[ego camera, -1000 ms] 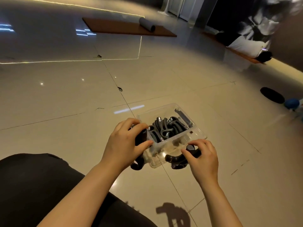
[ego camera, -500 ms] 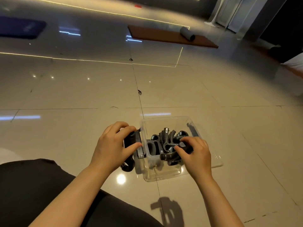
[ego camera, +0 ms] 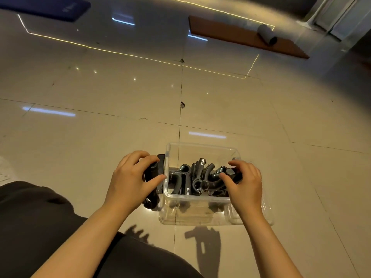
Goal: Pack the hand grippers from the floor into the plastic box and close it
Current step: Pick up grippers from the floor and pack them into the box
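A clear plastic box [ego camera: 202, 149] stands on the tiled floor in front of me, open at the top. Several black hand grippers [ego camera: 192, 178] lie piled inside it. My right hand [ego camera: 244, 182] reaches into the box's right side and holds a black hand gripper [ego camera: 232, 174] down among the pile. My left hand [ego camera: 133, 178] is just outside the box's left wall, closed around another black hand gripper [ego camera: 151, 201] whose lower end shows below my palm. The clear lid [ego camera: 267, 215] lies flat under and to the right of the box.
My dark-clothed leg [ego camera: 40, 227] fills the lower left. A brown mat [ego camera: 241, 36] with a grey roll [ego camera: 267, 34] lies far back right. A dark blue mat [ego camera: 46, 6] is at the far left. Glossy floor tiles surround the box.
My right hand lifted its hand gripper off the floor in front of the box and brought it into the box. The left hand kept its gripper by the left wall. The view swung left.
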A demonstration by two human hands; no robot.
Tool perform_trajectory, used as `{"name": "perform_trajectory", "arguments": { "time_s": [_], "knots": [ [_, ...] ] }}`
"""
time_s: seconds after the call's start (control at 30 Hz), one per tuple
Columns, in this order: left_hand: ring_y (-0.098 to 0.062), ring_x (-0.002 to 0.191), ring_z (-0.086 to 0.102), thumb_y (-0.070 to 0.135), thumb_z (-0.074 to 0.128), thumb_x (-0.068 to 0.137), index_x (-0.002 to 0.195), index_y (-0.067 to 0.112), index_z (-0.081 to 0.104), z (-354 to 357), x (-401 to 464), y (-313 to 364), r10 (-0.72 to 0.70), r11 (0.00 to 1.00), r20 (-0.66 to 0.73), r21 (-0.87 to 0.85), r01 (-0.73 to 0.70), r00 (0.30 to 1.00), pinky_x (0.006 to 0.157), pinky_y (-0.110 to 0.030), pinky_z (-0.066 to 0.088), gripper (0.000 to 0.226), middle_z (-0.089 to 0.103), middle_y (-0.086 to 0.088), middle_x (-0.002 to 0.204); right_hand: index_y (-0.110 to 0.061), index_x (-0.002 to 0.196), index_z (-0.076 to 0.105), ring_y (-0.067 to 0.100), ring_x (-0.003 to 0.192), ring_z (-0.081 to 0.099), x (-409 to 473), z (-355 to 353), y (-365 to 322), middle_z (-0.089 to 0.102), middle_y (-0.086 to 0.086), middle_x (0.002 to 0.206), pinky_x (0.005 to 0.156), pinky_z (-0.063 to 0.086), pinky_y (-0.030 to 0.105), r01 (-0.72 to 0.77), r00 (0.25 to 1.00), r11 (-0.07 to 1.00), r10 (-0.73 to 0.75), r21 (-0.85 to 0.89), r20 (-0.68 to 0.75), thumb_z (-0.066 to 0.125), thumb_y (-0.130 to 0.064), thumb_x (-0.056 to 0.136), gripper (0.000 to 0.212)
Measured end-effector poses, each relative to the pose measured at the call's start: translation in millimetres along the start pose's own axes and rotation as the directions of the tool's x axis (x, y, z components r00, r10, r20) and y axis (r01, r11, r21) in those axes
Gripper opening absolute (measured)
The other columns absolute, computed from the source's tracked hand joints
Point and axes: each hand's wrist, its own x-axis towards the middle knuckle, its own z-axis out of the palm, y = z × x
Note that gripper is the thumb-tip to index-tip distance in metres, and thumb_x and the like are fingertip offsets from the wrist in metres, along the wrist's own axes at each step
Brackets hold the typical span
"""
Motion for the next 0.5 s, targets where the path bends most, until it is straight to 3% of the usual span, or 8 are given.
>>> {"name": "perform_trajectory", "arguments": {
  "time_s": [0.1, 0.23, 0.33, 0.43, 0.5],
  "knots": [
    [-0.017, 0.091, 0.053, 0.030, 0.083, 0.065, 0.102, 0.016, 0.068, 16.8, 0.8, 2.5, -0.033, 0.999, -0.012, 0.019, 0.034, 0.999, 0.075, -0.026, 0.038, 0.042, 0.060, 0.001, 0.099, -0.019, 0.104, 0.063, 0.023, 0.107, 0.047, 15.9, 2.8, 12.9, 0.060, -0.004, 0.095, 0.083, 0.037, 0.027, 0.006, 1.000, 1.000, -0.006, 0.020, 0.021, 0.078, -0.015, 0.073, 0.034],
    [-0.013, 0.094, 0.047, 0.030, 0.084, 0.066, 0.100, 0.014, 0.067, 43.5, -3.1, 3.9, -0.052, 0.998, -0.009, 0.033, 0.052, 0.999, 0.077, -0.026, 0.039, 0.041, 0.060, 0.000, 0.098, -0.018, 0.104, 0.064, 0.025, 0.123, 0.043, 36.9, 8.8, 26.2, 0.057, -0.012, 0.096, 0.099, 0.038, 0.047, 0.070, 0.995, 0.997, -0.071, 0.024, 0.072, 0.076, -0.011, 0.075, 0.032],
    [-0.013, 0.096, 0.047, 0.039, 0.077, 0.070, 0.101, 0.016, 0.067, 65.5, -6.1, 6.6, -0.108, 0.994, -0.035, 0.016, 0.109, 0.994, 0.077, -0.025, 0.040, 0.040, 0.060, 0.001, 0.100, -0.017, 0.105, 0.066, 0.019, 0.120, 0.043, 52.8, 17.0, 38.6, 0.052, -0.020, 0.096, 0.099, 0.037, 0.040, 0.102, 0.988, 0.994, -0.105, 0.030, 0.115, 0.074, -0.008, 0.077, 0.030],
    [-0.016, 0.096, 0.051, 0.048, 0.061, 0.075, 0.103, 0.016, 0.066, 82.0, 1.2, 15.8, -0.093, 0.995, -0.066, 0.018, 0.094, 0.994, 0.078, -0.025, 0.041, 0.043, 0.059, 0.000, 0.103, -0.018, 0.112, 0.063, 0.007, 0.103, 0.045, 68.0, 30.5, 51.4, 0.054, -0.016, 0.101, 0.091, 0.039, 0.026, 0.087, 0.964, 0.995, -0.094, 0.040, 0.249, 0.070, -0.007, 0.080, 0.034],
    [-0.019, 0.096, 0.053, 0.047, 0.059, 0.076, 0.103, 0.015, 0.066, 91.3, 10.7, 24.2, -0.078, 0.996, -0.098, 0.026, 0.081, 0.992, 0.079, -0.025, 0.041, 0.042, 0.059, -0.002, 0.103, -0.018, 0.115, 0.062, 0.006, 0.098, 0.051, 76.6, 41.0, 59.6, 0.055, -0.014, 0.103, 0.088, 0.044, 0.026, 0.053, 0.938, 0.997, -0.069, 0.055, 0.341, 0.068, -0.005, 0.082, 0.036]
  ]
}}
